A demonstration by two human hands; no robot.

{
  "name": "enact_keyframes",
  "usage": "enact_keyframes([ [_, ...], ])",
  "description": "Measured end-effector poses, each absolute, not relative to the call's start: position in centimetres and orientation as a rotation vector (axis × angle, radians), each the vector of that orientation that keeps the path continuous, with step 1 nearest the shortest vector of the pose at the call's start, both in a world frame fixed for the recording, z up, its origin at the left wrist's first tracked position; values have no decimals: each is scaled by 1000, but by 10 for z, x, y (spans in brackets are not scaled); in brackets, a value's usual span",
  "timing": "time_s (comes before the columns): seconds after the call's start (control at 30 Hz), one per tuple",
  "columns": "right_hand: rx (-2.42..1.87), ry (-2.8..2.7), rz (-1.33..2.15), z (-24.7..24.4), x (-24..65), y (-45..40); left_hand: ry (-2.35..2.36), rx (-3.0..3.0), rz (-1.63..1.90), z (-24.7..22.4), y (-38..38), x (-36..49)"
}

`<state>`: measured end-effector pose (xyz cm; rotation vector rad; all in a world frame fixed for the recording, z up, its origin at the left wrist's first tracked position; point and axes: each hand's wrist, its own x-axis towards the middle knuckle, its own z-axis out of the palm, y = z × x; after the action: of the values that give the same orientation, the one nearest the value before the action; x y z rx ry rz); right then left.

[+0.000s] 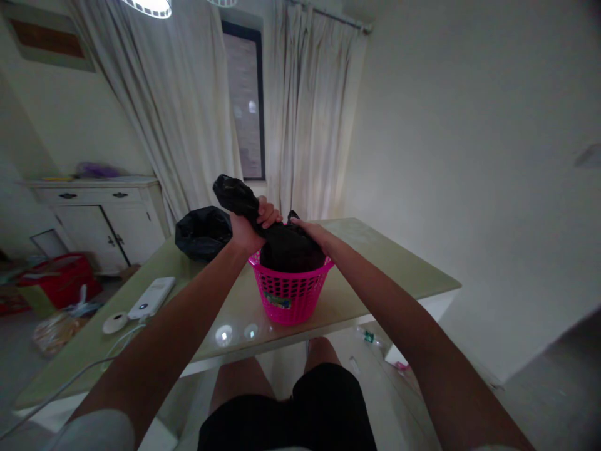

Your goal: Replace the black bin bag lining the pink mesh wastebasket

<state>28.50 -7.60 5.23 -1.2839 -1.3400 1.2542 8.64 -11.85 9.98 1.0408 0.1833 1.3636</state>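
A black plastic garbage bag (288, 249) sits inside a pink plastic basket (292, 294) on the table, its upper part twisted into a neck that leans up to the left. My left hand (256, 225) is closed around that neck, and the loose end sticks out above the fist. On the bag's right side, just over the basket's rim, my right hand (313, 233) holds the plastic; a small fold of it stands up by the thumb, while the other fingers are mostly hidden. Behind my left wrist stands another black bag (201, 233) with its mouth spread wide.
The pale green table (375, 260) carries a white power bank (153, 297), a round white object (115, 322) and a cable at left. A plastic bottle (369, 336) lies on the floor. Behind are a white cabinet (89, 219), red bags (61, 275), curtains and a wall.
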Motion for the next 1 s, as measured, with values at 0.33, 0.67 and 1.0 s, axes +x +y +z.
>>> enact_keyframes([
  [0.33, -810, -889, 1172, 72, 285, -78, 388, 1139, 1227, 95, -112, 89],
  [0.67, -861, -1144, 1051, 69, 276, -85, 730, 1417, 1237, 81, -101, 113],
  [1.0, -724, -1691, 1257, 71, 273, -108, 945, 1594, 1350, 79, -91, 110],
])
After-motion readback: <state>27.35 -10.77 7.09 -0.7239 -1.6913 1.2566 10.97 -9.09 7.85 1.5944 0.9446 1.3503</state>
